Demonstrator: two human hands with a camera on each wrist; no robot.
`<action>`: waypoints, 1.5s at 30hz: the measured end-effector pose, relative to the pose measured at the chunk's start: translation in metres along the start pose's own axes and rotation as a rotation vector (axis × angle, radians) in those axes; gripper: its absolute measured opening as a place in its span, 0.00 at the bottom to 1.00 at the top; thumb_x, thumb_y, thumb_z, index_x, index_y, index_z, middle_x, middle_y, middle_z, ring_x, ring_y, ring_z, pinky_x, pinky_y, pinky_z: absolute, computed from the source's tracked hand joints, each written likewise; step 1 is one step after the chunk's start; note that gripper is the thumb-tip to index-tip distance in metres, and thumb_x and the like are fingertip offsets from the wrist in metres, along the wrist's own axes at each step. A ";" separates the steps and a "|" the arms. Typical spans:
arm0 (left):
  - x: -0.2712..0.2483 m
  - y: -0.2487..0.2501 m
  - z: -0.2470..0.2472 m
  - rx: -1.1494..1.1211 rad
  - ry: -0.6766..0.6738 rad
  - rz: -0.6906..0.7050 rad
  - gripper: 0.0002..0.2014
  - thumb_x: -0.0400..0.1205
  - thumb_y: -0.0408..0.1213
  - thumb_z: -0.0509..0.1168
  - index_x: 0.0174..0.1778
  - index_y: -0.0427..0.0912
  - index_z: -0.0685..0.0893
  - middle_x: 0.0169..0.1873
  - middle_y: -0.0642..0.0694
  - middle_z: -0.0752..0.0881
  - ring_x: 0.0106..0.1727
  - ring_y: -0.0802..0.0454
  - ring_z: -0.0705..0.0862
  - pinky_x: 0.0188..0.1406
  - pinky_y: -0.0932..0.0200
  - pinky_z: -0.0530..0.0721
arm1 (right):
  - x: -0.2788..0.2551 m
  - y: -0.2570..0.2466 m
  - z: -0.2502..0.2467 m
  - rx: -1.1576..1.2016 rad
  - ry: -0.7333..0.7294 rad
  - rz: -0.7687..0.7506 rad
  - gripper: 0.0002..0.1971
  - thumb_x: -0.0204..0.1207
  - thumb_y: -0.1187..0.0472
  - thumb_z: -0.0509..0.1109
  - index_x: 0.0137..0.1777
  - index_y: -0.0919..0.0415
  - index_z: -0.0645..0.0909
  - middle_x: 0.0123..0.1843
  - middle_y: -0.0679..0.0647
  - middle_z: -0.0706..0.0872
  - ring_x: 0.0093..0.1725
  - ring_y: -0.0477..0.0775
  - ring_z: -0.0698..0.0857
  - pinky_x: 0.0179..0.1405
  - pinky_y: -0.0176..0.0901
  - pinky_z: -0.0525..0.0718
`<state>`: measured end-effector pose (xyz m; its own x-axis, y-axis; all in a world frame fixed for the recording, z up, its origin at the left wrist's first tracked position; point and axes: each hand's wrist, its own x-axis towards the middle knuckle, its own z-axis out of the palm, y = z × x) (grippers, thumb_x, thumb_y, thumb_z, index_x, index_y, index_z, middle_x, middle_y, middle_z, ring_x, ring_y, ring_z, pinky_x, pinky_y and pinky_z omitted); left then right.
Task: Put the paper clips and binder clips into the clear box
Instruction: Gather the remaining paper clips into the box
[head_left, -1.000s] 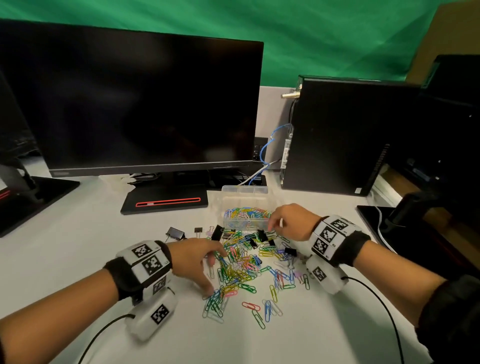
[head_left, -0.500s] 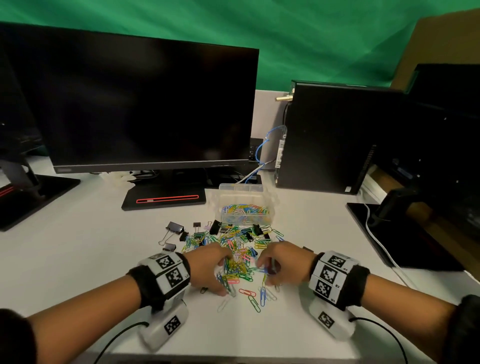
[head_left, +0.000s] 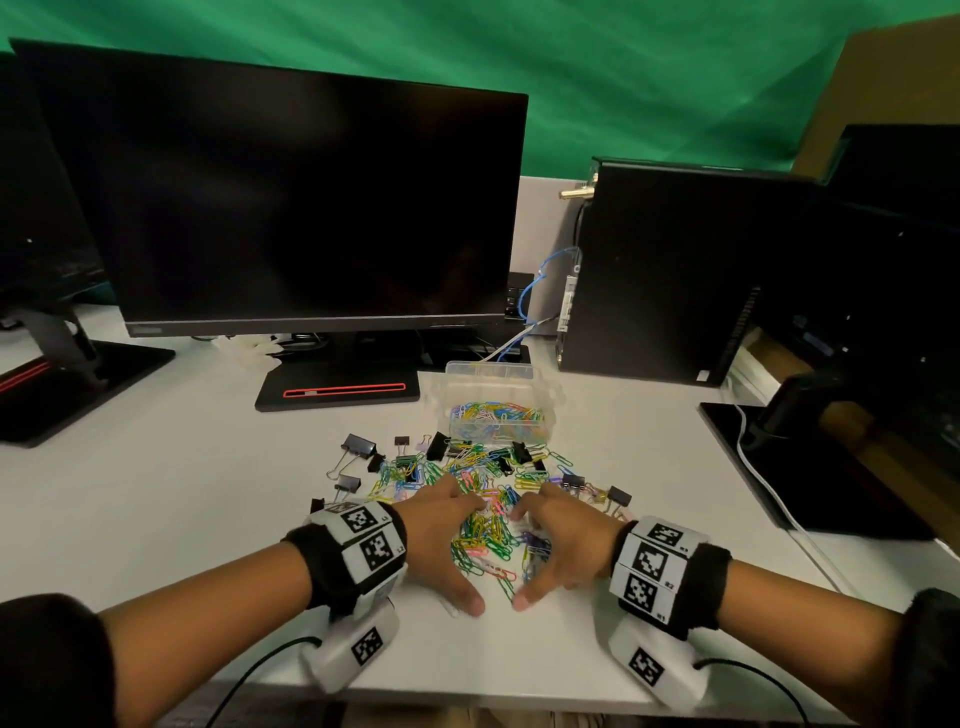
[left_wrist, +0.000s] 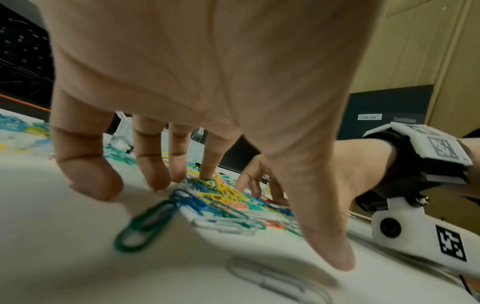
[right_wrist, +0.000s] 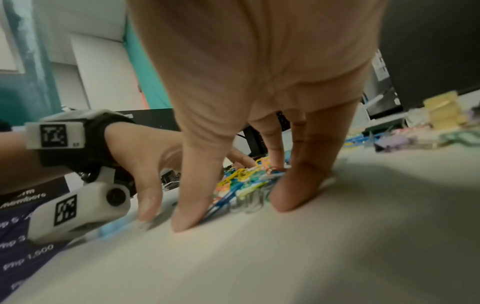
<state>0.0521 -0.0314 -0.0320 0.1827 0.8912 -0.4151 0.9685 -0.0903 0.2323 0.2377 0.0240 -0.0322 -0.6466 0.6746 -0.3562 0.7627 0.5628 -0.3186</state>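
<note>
Many coloured paper clips (head_left: 485, 540) lie heaped on the white table, with more scattered behind toward the clear box (head_left: 489, 370), which holds several clips. Black binder clips (head_left: 358, 446) lie left of the heap, and others (head_left: 618, 496) lie to its right. My left hand (head_left: 441, 545) and right hand (head_left: 556, 545) hem in the near heap from both sides, thumb tips almost meeting in front. In the left wrist view, spread fingers (left_wrist: 88, 174) press the table around the clips (left_wrist: 223, 197). The right wrist view shows fingertips (right_wrist: 298, 185) pushing against the clips (right_wrist: 241, 181).
A dark monitor (head_left: 301, 197) on its stand base (head_left: 337, 389) is behind the box, with a black computer tower (head_left: 660, 275) at the back right. A black pad (head_left: 779, 467) with a white cable lies to the right. The table's front edge (head_left: 519, 696) runs just below my wrists.
My right hand came back from the box to the near heap. Both hands drew together and toward me, raking the clips into a tighter pile.
</note>
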 end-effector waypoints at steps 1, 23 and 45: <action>0.000 0.002 0.001 -0.002 0.011 0.004 0.54 0.61 0.62 0.76 0.80 0.52 0.55 0.71 0.48 0.62 0.75 0.47 0.67 0.75 0.46 0.71 | 0.001 -0.001 -0.001 0.032 0.005 -0.010 0.43 0.55 0.44 0.84 0.68 0.54 0.70 0.58 0.52 0.70 0.53 0.54 0.81 0.51 0.51 0.87; 0.023 -0.016 -0.025 -0.302 0.186 0.049 0.12 0.81 0.34 0.66 0.59 0.37 0.82 0.32 0.48 0.80 0.31 0.53 0.82 0.38 0.65 0.79 | 0.020 0.005 -0.022 0.155 0.044 -0.061 0.04 0.67 0.67 0.76 0.40 0.58 0.90 0.25 0.40 0.83 0.23 0.38 0.82 0.31 0.27 0.81; 0.114 -0.053 -0.094 -1.106 0.406 -0.155 0.13 0.82 0.23 0.61 0.61 0.24 0.81 0.47 0.37 0.83 0.39 0.53 0.84 0.32 0.71 0.87 | 0.123 0.029 -0.111 0.493 0.491 0.126 0.03 0.70 0.71 0.75 0.39 0.63 0.88 0.35 0.58 0.88 0.29 0.47 0.86 0.42 0.40 0.90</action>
<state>0.0054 0.1171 -0.0087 -0.1834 0.9526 -0.2427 0.2672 0.2859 0.9203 0.1820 0.1766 0.0119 -0.3839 0.9232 -0.0163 0.6608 0.2623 -0.7033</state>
